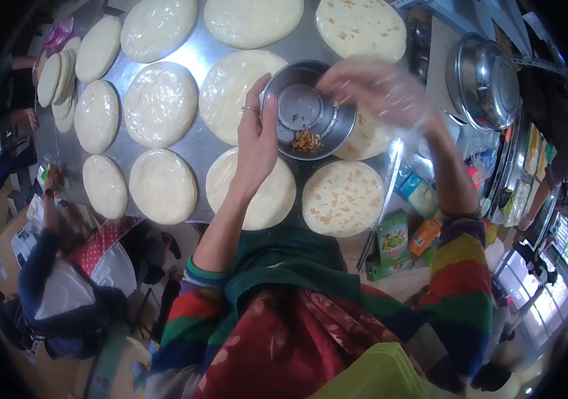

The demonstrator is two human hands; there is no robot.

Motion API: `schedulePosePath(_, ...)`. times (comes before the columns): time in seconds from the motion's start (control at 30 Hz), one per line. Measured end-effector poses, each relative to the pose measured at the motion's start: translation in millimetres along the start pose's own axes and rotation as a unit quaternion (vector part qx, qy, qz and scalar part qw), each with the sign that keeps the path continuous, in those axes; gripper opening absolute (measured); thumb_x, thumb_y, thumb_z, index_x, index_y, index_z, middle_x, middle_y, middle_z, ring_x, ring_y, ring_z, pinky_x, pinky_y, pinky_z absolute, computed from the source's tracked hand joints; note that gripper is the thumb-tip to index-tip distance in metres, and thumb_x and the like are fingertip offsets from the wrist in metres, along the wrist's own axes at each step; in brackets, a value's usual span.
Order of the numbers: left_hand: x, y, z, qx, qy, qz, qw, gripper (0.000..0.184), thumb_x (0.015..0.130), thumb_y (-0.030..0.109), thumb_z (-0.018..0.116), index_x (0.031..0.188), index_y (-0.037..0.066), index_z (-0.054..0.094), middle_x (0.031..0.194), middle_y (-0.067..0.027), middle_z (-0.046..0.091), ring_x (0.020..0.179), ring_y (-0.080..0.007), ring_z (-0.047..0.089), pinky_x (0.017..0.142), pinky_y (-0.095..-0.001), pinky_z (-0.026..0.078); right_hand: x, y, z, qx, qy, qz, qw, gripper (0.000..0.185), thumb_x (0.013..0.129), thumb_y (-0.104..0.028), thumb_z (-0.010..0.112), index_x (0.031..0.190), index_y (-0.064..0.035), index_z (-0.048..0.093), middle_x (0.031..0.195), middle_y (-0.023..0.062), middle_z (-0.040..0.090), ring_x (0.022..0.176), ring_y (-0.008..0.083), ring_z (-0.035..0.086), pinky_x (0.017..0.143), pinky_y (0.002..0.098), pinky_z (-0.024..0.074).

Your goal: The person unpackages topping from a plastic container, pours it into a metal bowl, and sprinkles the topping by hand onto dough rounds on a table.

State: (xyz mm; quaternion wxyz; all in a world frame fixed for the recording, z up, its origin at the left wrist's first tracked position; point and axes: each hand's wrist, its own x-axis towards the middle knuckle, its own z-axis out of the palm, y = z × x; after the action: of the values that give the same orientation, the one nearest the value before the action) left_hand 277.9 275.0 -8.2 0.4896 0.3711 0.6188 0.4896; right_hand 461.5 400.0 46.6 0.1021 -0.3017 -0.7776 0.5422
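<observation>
My left hand (258, 143) grips the left rim of a round metal bowl (329, 136), thumb inside and fingers around the outside. A small heap of brown crumbs (306, 139) lies at the bottom of the bowl, toward me. Smeared by motion, my right hand (387, 90) hangs over the bowl's right rim; its fingers are too blurred to read. Partly hidden beneath bowl and hand is a flat dough round (369, 136) dotted with brown bits. Similar bits are scattered over a nearer dough round (344, 198) and a farther one (361, 28).
Several plain, shiny dough rounds (161, 105) cover the metal table (187, 50) to the left. At right stand a large metal basin (487, 80), a green carton (392, 241) and an orange pack (425, 234). Other people work at left, including one in a dark sleeve (39, 263).
</observation>
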Motion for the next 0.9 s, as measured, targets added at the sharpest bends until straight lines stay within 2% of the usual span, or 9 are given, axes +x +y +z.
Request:
schedulePosePath(0.07,2.3,3.3,6.1,0.036,-0.002,0.005,0.999,0.042,0.095,0.026,0.038,0.13,0.002,0.037,0.112,-0.0179,0.054,0.104,-0.0227,0.052,0.09,-0.0321,0.038,-8.3,33.8,41.3,-0.025,-0.044,-0.022,0.998,0.022,0.088,-0.019,0.053,0.103,-0.0035,0.059,0.095,0.0104,0.061,0.088,0.0221,0.06,0.079,0.0333,0.0491)
schedulePosePath(0.13,4.7,12.7,11.6,0.108,0.009,0.008,0.994,0.042,0.095,0.026,0.038,0.129,0.002,0.038,0.111,-0.0215,0.055,0.104,-0.0284,0.054,0.089,-0.0344,0.039,-18.2,67.6,72.8,-0.054,-0.002,-0.084,0.995,0.023,0.087,-0.018,0.054,0.102,-0.0007,0.056,0.096,0.0131,0.061,0.09,0.0237,0.06,0.082,0.0341,0.0478)
schedulePosePath(0.2,9.5,9.4,15.5,0.136,0.022,0.015,0.99,0.042,0.094,0.026,0.039,0.128,0.002,0.039,0.111,-0.0246,0.054,0.104,-0.034,0.054,0.089,-0.0369,0.04,-28.4,70.9,90.9,-0.145,0.112,-0.244,0.952,0.022,0.085,-0.014,0.055,0.102,0.0009,0.054,0.096,0.0151,0.061,0.091,0.0256,0.06,0.083,0.0355,0.0467)
schedulePosePath(0.27,10.9,6.0,22.4,0.179,0.034,0.038,0.983,0.043,0.094,0.029,0.038,0.128,0.002,0.04,0.112,-0.0262,0.054,0.106,-0.0384,0.052,0.089,-0.0394,0.039,-18.1,43.8,79.1,-0.018,-0.025,-0.078,0.996,0.024,0.083,-0.01,0.055,0.103,0.0026,0.054,0.095,0.0156,0.061,0.09,0.0253,0.06,0.082,0.0351,0.0465)
schedulePosePath(0.33,12.2,6.9,24.8,0.175,0.018,-0.015,0.984,0.044,0.094,0.031,0.037,0.127,0.002,0.04,0.112,-0.0261,0.054,0.105,-0.0384,0.052,0.089,-0.0394,0.039,-11.2,17.2,66.2,0.163,-0.094,0.064,0.98,0.025,0.081,-0.006,0.055,0.103,0.0052,0.055,0.093,0.0167,0.062,0.089,0.0248,0.06,0.081,0.0337,0.0464)
schedulePosePath(0.43,14.0,9.5,28.0,0.157,0.001,-0.053,0.986,0.045,0.094,0.033,0.035,0.128,0.004,0.04,0.11,-0.0259,0.055,0.105,-0.0382,0.053,0.089,-0.0393,0.04,-6.3,42.1,68.9,0.181,-0.115,0.038,0.976,0.022,0.08,-0.007,0.057,0.1,0.0042,0.057,0.09,0.0127,0.063,0.084,0.0192,0.06,0.078,0.0306,0.0473)
schedulePosePath(0.53,15.6,11.4,32.1,0.147,-0.005,-0.038,0.988,0.044,0.094,0.033,0.036,0.128,0.004,0.04,0.109,-0.0258,0.056,0.104,-0.0376,0.053,0.089,-0.0388,0.04,-6.2,44.9,61.5,0.192,-0.127,0.13,0.964,0.02,0.082,-0.01,0.06,0.098,0.0014,0.058,0.087,0.0068,0.062,0.079,0.0119,0.058,0.073,0.0262,0.0486)
schedulePosePath(0.63,22.4,3.1,34.9,0.122,0.001,-0.015,0.992,0.044,0.095,0.033,0.036,0.128,0.005,0.039,0.109,-0.0255,0.056,0.104,-0.0362,0.054,0.089,-0.0378,0.04,-5.2,46.6,48.2,0.377,-0.087,0.192,0.902,0.018,0.083,-0.012,0.063,0.096,-0.001,0.059,0.085,0.0032,0.061,0.075,0.0071,0.056,0.068,0.0223,0.0494)
schedulePosePath(0.9,40.3,-1.5,39.1,0.049,-0.002,-0.032,0.998,0.045,0.096,0.033,0.035,0.129,0.003,0.038,0.112,-0.0224,0.055,0.104,-0.0297,0.054,0.09,-0.0354,0.04,8.7,40.9,-17.1,0.326,-0.003,0.145,0.934,0.019,0.082,-0.015,0.065,0.095,-0.0019,0.061,0.086,0.0052,0.061,0.077,0.0107,0.06,0.071,0.0221,0.051)
